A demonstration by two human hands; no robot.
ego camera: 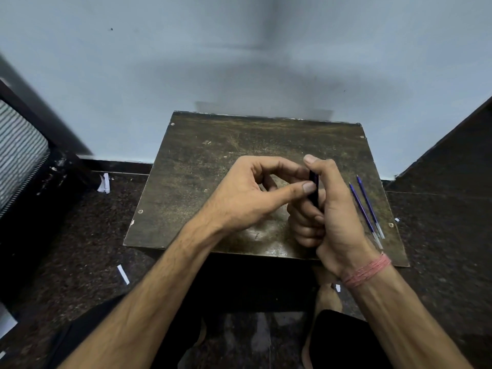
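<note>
A dark pen barrel (314,188) stands nearly upright above the small worn wooden table (202,166). My right hand (330,209) grips it, fingers curled round its lower part and thumb up along its top. My left hand (250,198) reaches in from the left and pinches the barrel's upper end between thumb and forefinger. Most of the barrel is hidden inside the two hands. Two thin blue pen refills (368,209) lie side by side on the table just right of my right hand.
The table stands against a pale wall (186,62). Dark speckled floor (80,235) surrounds it, with scraps of white paper (123,274) on it. A black piece of furniture with a striped panel (21,147) stands at the left. My bare feet show under the table's near edge.
</note>
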